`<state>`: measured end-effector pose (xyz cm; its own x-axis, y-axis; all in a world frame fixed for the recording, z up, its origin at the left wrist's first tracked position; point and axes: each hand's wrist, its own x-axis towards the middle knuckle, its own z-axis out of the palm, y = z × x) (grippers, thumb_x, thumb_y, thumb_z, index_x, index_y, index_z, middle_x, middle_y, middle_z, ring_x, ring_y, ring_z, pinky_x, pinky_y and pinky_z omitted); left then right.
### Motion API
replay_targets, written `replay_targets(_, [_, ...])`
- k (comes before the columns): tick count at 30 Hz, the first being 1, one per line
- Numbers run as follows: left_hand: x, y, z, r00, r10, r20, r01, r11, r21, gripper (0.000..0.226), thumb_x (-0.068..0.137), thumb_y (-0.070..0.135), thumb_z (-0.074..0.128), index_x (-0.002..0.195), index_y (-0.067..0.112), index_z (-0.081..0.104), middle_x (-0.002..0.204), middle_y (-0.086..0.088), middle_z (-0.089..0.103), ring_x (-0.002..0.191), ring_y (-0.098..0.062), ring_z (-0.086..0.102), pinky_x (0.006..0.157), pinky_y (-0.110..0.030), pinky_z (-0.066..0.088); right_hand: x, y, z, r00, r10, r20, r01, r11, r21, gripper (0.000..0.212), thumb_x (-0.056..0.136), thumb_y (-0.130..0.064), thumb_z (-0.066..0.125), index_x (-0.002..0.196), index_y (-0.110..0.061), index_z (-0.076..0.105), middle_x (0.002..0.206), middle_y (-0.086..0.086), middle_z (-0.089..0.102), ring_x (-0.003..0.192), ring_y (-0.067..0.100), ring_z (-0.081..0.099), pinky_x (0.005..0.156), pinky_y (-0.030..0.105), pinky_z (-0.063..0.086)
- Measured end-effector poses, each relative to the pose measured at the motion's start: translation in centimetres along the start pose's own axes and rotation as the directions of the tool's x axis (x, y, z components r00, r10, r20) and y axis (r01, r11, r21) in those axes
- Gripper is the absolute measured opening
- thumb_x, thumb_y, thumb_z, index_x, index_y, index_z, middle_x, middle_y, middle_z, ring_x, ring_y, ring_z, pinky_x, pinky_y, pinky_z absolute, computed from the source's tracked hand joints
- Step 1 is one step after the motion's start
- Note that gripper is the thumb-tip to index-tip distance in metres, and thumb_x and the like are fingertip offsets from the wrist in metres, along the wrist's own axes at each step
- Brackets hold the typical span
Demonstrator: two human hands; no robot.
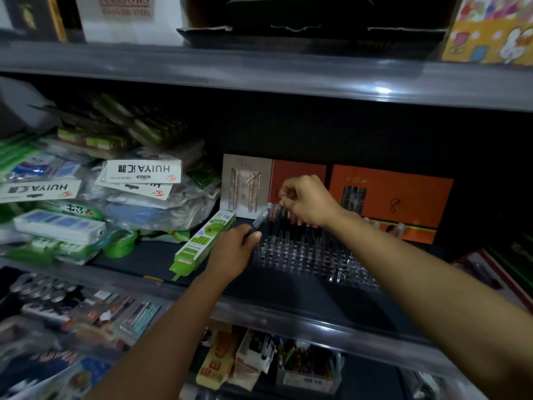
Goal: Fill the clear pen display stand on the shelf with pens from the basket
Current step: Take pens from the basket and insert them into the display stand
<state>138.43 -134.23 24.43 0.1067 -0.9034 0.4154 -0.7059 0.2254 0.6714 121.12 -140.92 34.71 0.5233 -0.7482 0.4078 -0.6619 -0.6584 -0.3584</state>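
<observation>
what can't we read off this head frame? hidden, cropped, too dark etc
- Basket: not in the head view at all.
- Rear rows of the stand: covered by the right hand; the pen count there is unreadable.
- Pen in the left hand: lower end hidden by the fingers.
- What the right hand's fingertips pinch: too small and dim.
- Orange boxes: print too dim to read.
- Packets on the left: motion-blurred.

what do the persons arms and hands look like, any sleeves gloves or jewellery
Both forearms are bare right up to the frame edge, with no sleeve showing. The left hand and right hand are ungloved. No watch, bracelet or ring shows on either, though the dim picture could hide something small.
</observation>
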Motion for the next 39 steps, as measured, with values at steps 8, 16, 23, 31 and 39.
replay_targets(8, [0.1, -0.1, 0.0, 1.000, 0.003, -0.005, -0.003, 1.000, 0.015, 0.037, 0.095, 0.032, 0.051, 0.067, 0.009, 0.044, 0.059, -0.014, 0.047, 0.059, -0.032, 0.049, 0.058, -0.043, 0.042, 0.6, -0.1, 1.2, 0.997, 0.020, 0.076, -0.017, 0.999, -0.044, 0.011, 0.085, -0.003, 0.066, 0.087, -0.011, 0.058, 0.078, 0.003, 0.062, 0.069, 0.018, 0.061, 0.058, 0.032, 0.052])
replay_targets(16, [0.0, -0.3, -0.2, 1.000, 0.003, 0.010, -0.003, 1.000, 0.031, 0.037, 0.095, 0.031, 0.051, 0.062, 0.022, 0.036, 0.056, -0.003, 0.042, 0.056, -0.023, 0.044, 0.058, -0.040, 0.040, 1.2, 0.4, 2.5, 0.995, 0.011, 0.102, -0.002, 0.996, -0.084, 0.011, 0.083, -0.004, 0.069, 0.076, -0.012, 0.068, 0.080, 0.003, 0.067, 0.078, 0.017, 0.064, 0.072, 0.027, 0.049])
replay_targets(23, [-0.1, -0.3, -0.3, 1.000, -0.006, 0.019, 0.006, 1.000, 0.013, 0.034, 0.095, 0.030, 0.051, 0.066, 0.013, 0.043, 0.058, -0.003, 0.045, 0.057, -0.021, 0.045, 0.058, -0.035, 0.036, 1.2, 0.4, 2.6, 0.991, -0.053, 0.127, 0.068, 0.991, -0.118, 0.012, 0.088, -0.006, 0.064, 0.096, -0.006, 0.073, 0.093, 0.009, 0.070, 0.087, 0.020, 0.065, 0.077, 0.029, 0.050])
replay_targets(31, [-0.2, 0.3, -0.5, 1.000, 0.001, 0.020, -0.001, 1.000, -0.030, 0.035, 0.095, 0.031, 0.050, 0.077, 0.002, 0.053, 0.068, -0.015, 0.058, 0.066, -0.030, 0.056, 0.064, -0.041, 0.045, 0.2, -0.1, 0.4, 0.990, -0.046, 0.130, 0.032, 0.994, 0.106, 0.021, 0.087, -0.010, 0.069, 0.108, -0.009, 0.071, 0.087, 0.001, 0.071, 0.062, -0.010, 0.059, 0.060, 0.005, 0.044])
replay_targets(39, [-0.8, 3.5, -0.4, 0.998, 0.052, 0.038, -0.048, 0.994, -0.103, 0.031, 0.096, 0.026, 0.048, 0.085, 0.000, 0.057, 0.070, -0.019, 0.059, 0.069, -0.036, 0.056, 0.064, -0.045, 0.044, -1.8, -1.2, -2.0, 0.981, -0.039, 0.189, -0.034, 0.930, 0.367, 0.013, 0.087, -0.006, 0.069, 0.099, -0.004, 0.072, 0.071, -0.004, 0.064, 0.053, -0.006, 0.056, 0.050, 0.010, 0.043])
